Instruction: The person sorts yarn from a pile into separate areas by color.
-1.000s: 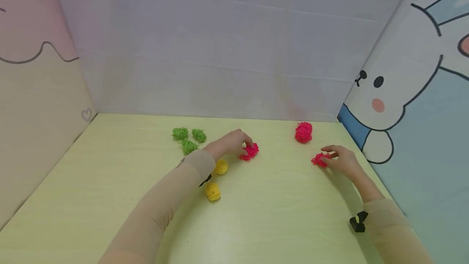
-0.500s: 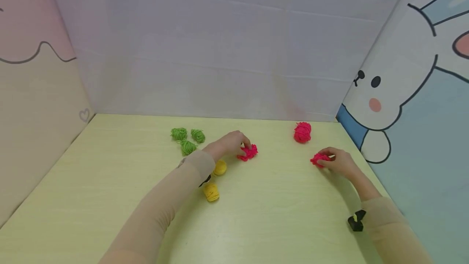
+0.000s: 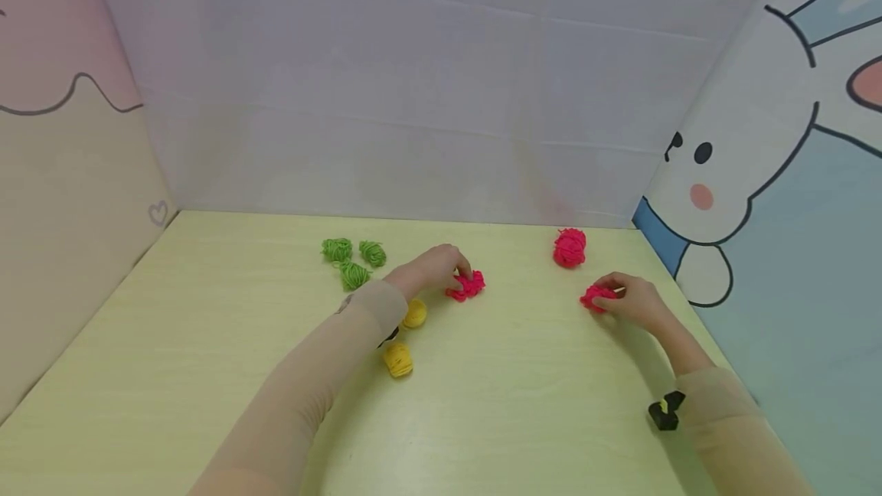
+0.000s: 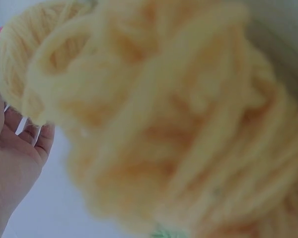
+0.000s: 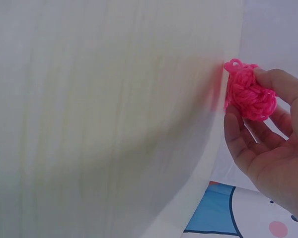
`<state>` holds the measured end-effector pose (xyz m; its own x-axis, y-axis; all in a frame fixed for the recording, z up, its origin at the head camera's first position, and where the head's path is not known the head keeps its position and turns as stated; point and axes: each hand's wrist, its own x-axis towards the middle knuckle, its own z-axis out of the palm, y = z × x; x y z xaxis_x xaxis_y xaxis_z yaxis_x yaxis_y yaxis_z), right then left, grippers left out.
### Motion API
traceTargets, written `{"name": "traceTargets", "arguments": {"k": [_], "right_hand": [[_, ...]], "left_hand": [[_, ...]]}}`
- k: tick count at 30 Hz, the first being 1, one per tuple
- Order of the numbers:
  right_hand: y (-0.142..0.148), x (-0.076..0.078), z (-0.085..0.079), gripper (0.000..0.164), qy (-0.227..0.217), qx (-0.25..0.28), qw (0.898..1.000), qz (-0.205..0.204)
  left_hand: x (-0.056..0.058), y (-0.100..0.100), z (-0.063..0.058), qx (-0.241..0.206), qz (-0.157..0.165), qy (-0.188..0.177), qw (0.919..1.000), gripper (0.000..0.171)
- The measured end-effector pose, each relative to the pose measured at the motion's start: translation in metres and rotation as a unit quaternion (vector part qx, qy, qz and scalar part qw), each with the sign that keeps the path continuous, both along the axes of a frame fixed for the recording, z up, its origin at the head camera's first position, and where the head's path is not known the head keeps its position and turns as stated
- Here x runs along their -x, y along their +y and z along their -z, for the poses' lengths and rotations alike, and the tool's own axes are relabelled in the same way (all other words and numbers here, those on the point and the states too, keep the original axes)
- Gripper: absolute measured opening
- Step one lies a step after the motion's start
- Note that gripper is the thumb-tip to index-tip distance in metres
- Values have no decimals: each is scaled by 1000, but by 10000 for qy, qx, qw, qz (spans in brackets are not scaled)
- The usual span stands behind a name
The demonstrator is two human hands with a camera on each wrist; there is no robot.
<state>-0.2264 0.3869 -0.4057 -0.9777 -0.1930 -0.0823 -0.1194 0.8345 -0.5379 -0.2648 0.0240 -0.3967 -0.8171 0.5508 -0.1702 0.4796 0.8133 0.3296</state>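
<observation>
In the head view my left hand (image 3: 436, 268) reaches to the middle of the table, its fingers and thumb around a small pink yarn bundle (image 3: 471, 287). The left wrist view is mostly filled by a blurred yellow yarn ball (image 4: 164, 124); the palm and fingers show at its left edge, and the grip is hidden there. Further right, my right hand (image 3: 637, 301) pinches another pink yarn bundle (image 3: 596, 297) between thumb and fingers. Its looped strands (image 5: 251, 94) show plainly in the right wrist view, close to the tabletop.
A rounder pink yarn ball (image 3: 570, 248) lies near the back edge. Several green yarn balls (image 3: 354, 275) cluster at the back left. Two yellow yarn balls (image 3: 398, 360) lie beside the left forearm. A white wall (image 3: 413, 98) and printed side panels (image 3: 717, 174) enclose the table.
The right hand's fingers have closed in on its pink yarn bundle, and hand and bundle have shifted slightly left. The left hand stays nearly still at its bundle.
</observation>
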Motion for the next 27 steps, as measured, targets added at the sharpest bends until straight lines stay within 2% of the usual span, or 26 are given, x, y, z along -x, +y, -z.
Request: {"name": "traceTargets", "arguments": {"k": [9,18,27], "right_hand": [[-19,-4,-16,39,6,283,9996,-92],[-41,-9,-28,40,236,565,9977,-307],[-67,-14,-33,40,327,784,9950,-520]], "left_hand": [[0,1,-1,-107,-188,-167,9996,20],[0,-1,0,-157,-228,-211,9994,20],[2,-4,3,-191,-180,-177,9995,20]]}}
